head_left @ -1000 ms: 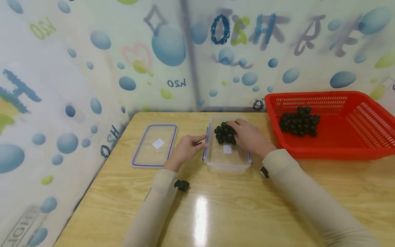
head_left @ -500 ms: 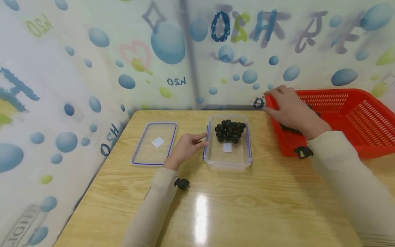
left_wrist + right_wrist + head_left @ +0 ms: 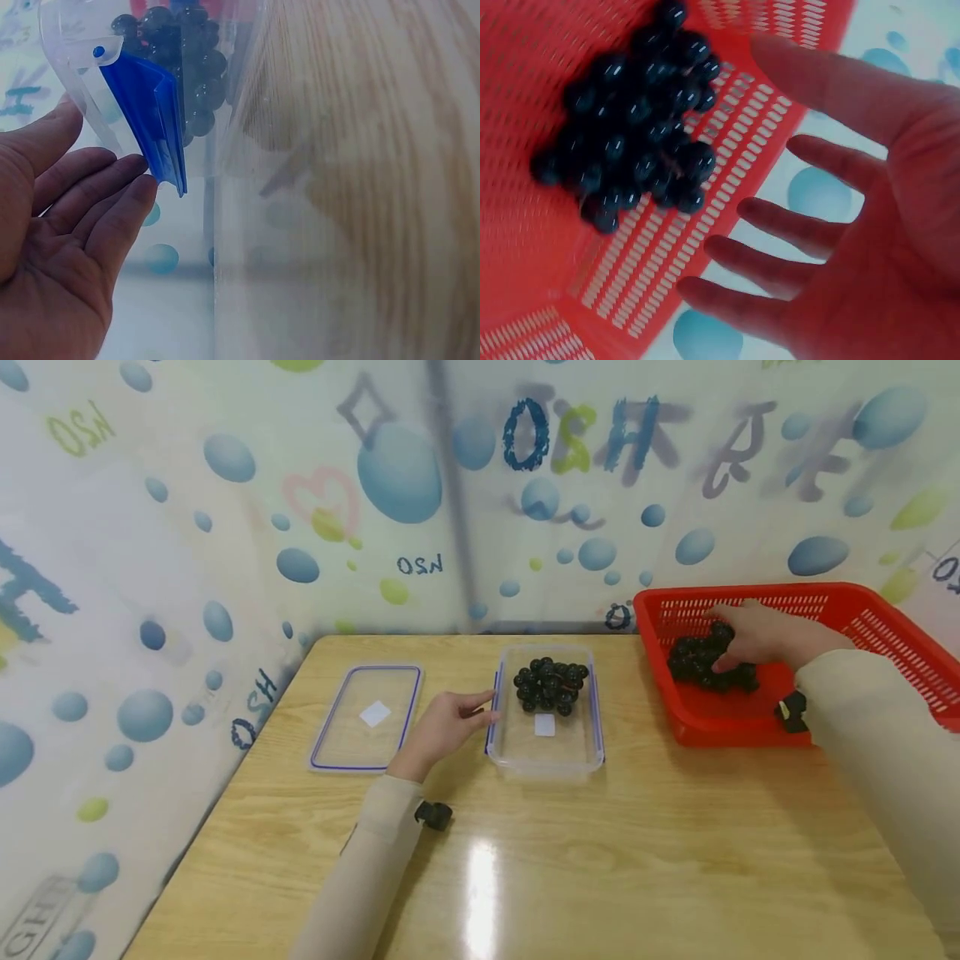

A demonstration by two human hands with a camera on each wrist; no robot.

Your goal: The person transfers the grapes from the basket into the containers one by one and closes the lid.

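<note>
With the head view as the clock, the basket bunch [image 3: 692, 662] lies at three o'clock in the red basket [image 3: 738, 733], and the box bunch [image 3: 551, 687] lies just off centre toward four, in the far half of the clear box [image 3: 547, 768]. The right hand [image 3: 765, 637] reaches over the basket bunch with nothing grasped, fingers straight and spread; the left hand [image 3: 441, 727] touches the box's side near a blue clip [image 3: 154, 112], fingers extended, not wrapped round it. If the right fingers caught only a few outer grapes, stems could give and grapes drop; the basket's rim could also snag the bunch on a low lift. The box looks light, so a push from the left could slide it, and two bunches might crowd it enough to keep the lid [image 3: 352, 727], at eight o'clock, from seating. No brand is readable; the white labels on box and lid show no legible writing. The wall [image 3: 337, 602] carries "OSH", perhaps mirrored H2O, at one o'clock, smaller similar letters at eleven, and a cut-off "GH" at eight, by the edge.
</note>
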